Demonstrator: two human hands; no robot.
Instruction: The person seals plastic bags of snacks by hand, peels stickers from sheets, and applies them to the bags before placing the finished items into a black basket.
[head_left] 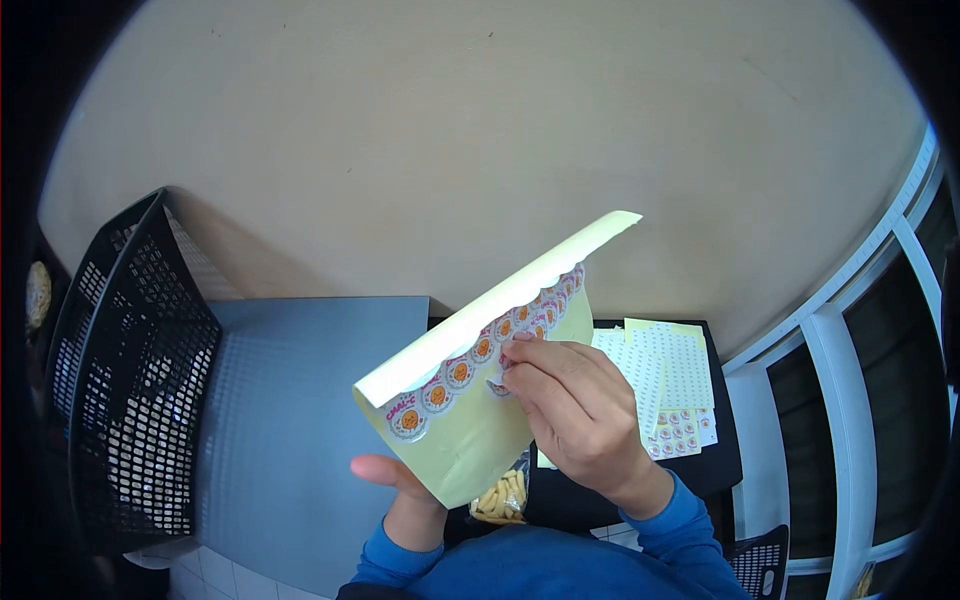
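Observation:
A pale yellow sticker sheet (470, 455) is held up, tilted, before me. Its upper edge is curled over into a roll (500, 290). Rows of round stickers (460, 372) with an orange figure and pink lettering run below the roll. My left hand (412, 492) supports the sheet from behind at its lower left; the thumb sticks out to the left and the other fingers are hidden. My right hand (585, 415) is closed in a pinch on one round sticker (497, 384), whose edge looks lifted off the sheet.
A grey table (300, 430) is on the left, with a black perforated basket (135, 400) standing at its side. On a black surface (722, 440) at right lie more sticker sheets (675, 370). A clear bag of yellow sticks (503, 497) sits near my body. A beige wall (480, 130) rises behind.

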